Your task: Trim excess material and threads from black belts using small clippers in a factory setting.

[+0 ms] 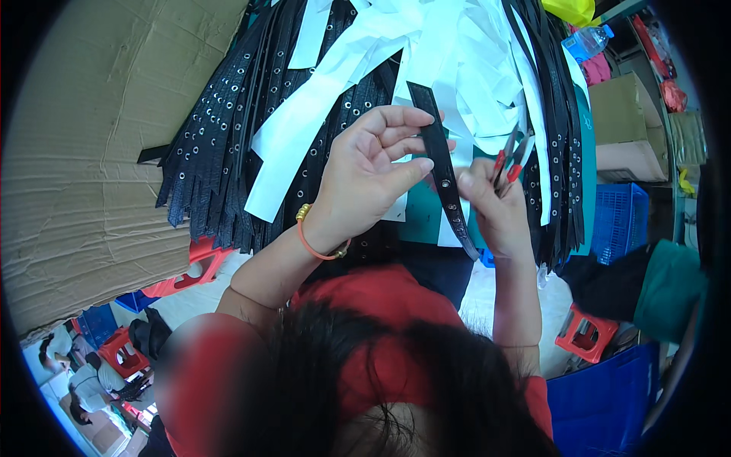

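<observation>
The person's left hand (375,158) holds a black strap (437,154) near its upper part, with some fingers passing behind it. The strap slants between the two hands, its eyeleted lower end hanging free just left of the right wrist. The right hand (499,212) is curled around red-handled snips (515,172); its thumb is just beside the strap, whether touching cannot be told. White paper strips (487,80) lie beyond both hands.
</observation>
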A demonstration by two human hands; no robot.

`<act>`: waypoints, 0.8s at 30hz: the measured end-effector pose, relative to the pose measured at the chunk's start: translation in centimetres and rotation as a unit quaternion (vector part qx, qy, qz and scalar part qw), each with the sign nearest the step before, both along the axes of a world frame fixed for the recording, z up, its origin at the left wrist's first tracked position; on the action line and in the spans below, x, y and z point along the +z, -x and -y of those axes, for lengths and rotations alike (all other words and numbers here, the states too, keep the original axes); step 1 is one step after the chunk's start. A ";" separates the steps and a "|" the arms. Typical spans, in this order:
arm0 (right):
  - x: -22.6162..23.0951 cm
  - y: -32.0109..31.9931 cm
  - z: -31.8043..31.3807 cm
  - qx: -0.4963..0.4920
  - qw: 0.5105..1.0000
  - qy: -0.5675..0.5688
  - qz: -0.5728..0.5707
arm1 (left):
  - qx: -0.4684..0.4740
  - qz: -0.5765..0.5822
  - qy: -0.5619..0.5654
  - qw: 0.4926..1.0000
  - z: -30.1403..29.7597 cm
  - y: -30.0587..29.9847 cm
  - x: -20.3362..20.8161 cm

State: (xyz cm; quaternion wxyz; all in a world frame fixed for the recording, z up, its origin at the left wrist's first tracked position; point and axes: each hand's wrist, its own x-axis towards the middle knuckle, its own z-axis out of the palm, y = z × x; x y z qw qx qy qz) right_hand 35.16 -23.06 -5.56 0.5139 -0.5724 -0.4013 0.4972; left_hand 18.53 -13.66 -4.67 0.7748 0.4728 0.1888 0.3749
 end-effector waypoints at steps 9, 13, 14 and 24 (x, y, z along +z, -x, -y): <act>0.0 2.0 0.9 -0.016 0.939 0.134 -0.317 | 0.031 0.030 0.001 0.999 0.0 0.9 0.7; 0.6 3.3 0.8 -0.142 0.968 0.065 -0.195 | 0.029 0.033 0.030 0.999 0.6 0.8 1.2; 1.1 3.6 0.8 -0.141 0.968 0.065 -0.195 | 0.030 0.033 0.030 0.999 0.7 0.9 1.2; 3.7 5.4 1.6 -0.136 0.986 0.000 -0.097 | -0.028 0.012 0.103 0.994 0.7 2.0 1.7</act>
